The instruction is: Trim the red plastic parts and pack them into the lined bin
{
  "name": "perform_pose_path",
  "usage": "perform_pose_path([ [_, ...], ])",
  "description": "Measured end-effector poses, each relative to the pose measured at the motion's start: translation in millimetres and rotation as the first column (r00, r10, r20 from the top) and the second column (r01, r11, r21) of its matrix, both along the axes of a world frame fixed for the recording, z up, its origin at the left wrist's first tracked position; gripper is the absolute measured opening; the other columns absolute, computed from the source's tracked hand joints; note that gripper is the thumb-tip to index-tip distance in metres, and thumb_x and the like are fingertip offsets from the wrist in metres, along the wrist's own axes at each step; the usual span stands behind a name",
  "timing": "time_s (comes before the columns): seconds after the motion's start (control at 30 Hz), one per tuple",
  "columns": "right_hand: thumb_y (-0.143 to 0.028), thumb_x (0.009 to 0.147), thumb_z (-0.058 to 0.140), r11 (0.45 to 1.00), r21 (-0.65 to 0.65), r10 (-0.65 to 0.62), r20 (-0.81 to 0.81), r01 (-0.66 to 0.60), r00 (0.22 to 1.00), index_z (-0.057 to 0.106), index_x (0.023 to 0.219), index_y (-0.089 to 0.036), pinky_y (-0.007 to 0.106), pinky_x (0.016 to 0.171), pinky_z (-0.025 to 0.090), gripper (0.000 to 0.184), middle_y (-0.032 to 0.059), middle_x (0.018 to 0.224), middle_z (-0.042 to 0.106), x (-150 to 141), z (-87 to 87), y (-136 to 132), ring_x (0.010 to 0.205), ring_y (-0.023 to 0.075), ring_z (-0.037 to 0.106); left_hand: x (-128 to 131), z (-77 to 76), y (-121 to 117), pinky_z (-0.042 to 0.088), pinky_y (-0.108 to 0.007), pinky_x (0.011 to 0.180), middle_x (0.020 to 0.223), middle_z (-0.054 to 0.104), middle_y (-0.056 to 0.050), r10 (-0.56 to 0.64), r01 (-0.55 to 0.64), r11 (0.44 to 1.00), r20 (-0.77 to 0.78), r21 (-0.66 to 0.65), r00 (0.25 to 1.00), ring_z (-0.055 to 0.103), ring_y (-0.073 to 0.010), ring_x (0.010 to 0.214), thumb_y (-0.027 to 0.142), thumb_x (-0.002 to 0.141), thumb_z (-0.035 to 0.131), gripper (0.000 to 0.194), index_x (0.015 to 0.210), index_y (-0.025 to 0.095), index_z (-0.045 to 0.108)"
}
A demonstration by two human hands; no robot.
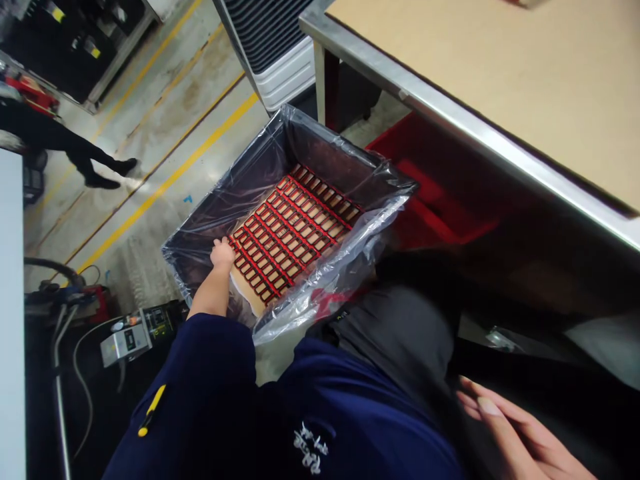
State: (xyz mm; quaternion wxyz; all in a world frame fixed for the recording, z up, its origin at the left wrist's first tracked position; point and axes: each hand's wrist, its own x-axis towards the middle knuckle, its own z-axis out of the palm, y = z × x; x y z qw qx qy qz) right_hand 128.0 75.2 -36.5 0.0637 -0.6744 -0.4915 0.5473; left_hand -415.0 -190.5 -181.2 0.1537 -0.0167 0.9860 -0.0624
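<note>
A sheet of red-and-black rectangular frames set out in rows lies inside a dark bin lined with clear plastic film. Brown board or paper shows beneath the sheet and through its openings. My left hand reaches over the bin's near-left side, its fingers curled on the sheet's left corner. Low on the right, my right hand hangs beside my dark clothing, fingers loosely stretched, with nothing visible in them.
A metal-edged table stands at upper right, with red crates under it. Behind the bin is a louvred unit. Another person's legs are at far left. A small device with cables sits at lower left.
</note>
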Motion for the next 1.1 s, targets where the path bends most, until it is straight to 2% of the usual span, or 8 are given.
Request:
perform_pose_path([
  [0.13, -0.063, 0.073, 0.079, 1.0, 0.009, 0.01, 0.021, -0.011, 1.0, 0.078, 0.102, -0.032, 0.046, 0.117, 0.047, 0.042, 0.0101, 0.119, 0.077, -13, 8.3, -1, 0.119, 0.04, 0.069, 4, -10.6, -4, 0.058, -0.047, 0.098, 0.135, 0.061, -0.011, 0.07, -0.069, 0.997, -0.045, 0.033, 0.997, 0.064, -0.0257, 0.118, 0.038, 0.097, 0.065, 0.041, 0.133, 0.019, 0.058],
  [0.27, -0.064, 0.074, 0.077, 0.999, 0.006, 0.038, 0.034, -0.038, 0.999, 0.077, 0.106, -0.029, 0.048, 0.118, 0.045, 0.047, 0.0113, 0.116, 0.077, -11, 6.9, -1, 0.118, 0.0402, 0.07, -4, -15.8, -2, 0.058, -0.047, 0.096, 0.132, 0.062, -0.011, 0.158, -0.154, 0.986, -0.05, 0.064, 0.986, 0.065, -0.025, 0.115, 0.039, 0.097, 0.064, 0.041, 0.132, 0.017, 0.059],
  [0.5, -0.064, 0.076, 0.073, 0.991, -0.037, 0.129, 0.021, -0.128, 0.991, 0.079, 0.104, -0.026, 0.045, 0.111, 0.052, 0.048, 0.0101, 0.108, 0.08, -2, -2.0, 0, 0.11, 0.0374, 0.074, -17, -20.5, 10, 0.058, -0.047, 0.097, 0.132, 0.062, -0.011, 0.181, -0.181, 0.979, 0.007, 0.095, 0.983, 0.065, -0.025, 0.115, 0.039, 0.097, 0.064, 0.04, 0.131, 0.017, 0.059],
  [0.77, -0.073, 0.064, 0.072, 0.988, -0.077, 0.136, 0.05, -0.132, 0.989, 0.08, 0.1, -0.02, 0.048, 0.099, 0.06, 0.064, 0.0113, 0.102, 0.081, 0, -12.2, 4, 0.101, 0.0389, 0.076, -15, -18.0, 17, 0.058, -0.047, 0.097, 0.132, 0.062, -0.011, 0.239, -0.238, 0.966, 0.001, 0.099, 0.971, 0.065, -0.0253, 0.116, 0.039, 0.097, 0.065, 0.041, 0.131, 0.017, 0.059],
  [0.93, -0.072, 0.064, 0.072, 0.988, -0.036, 0.151, 0.02, -0.15, 0.988, 0.081, 0.099, -0.018, 0.045, 0.082, 0.066, 0.065, 0.0114, 0.099, 0.082, 6, -21.0, 5, 0.095, 0.0373, 0.078, -14, -21.1, 33, 0.058, -0.048, 0.098, 0.134, 0.061, -0.012, 0.33, -0.328, 0.942, -0.032, 0.069, 0.943, 0.064, -0.0259, 0.117, 0.039, 0.097, 0.064, 0.042, 0.133, 0.017, 0.058],
  [1.1, -0.072, 0.063, 0.072, 0.991, -0.062, 0.122, 0.013, -0.121, 0.992, 0.081, 0.1, -0.02, 0.041, 0.087, 0.065, 0.064, 0.0098, 0.102, 0.081, 11, -28.5, 1, 0.097, 0.0335, 0.078, -12, -26.9, 48, 0.056, -0.05, 0.1, 0.136, 0.06, -0.012, 0.354, -0.352, 0.935, -0.043, 0.048, 0.934, 0.063, -0.0269, 0.12, 0.04, 0.097, 0.064, 0.043, 0.134, 0.017, 0.058],
])
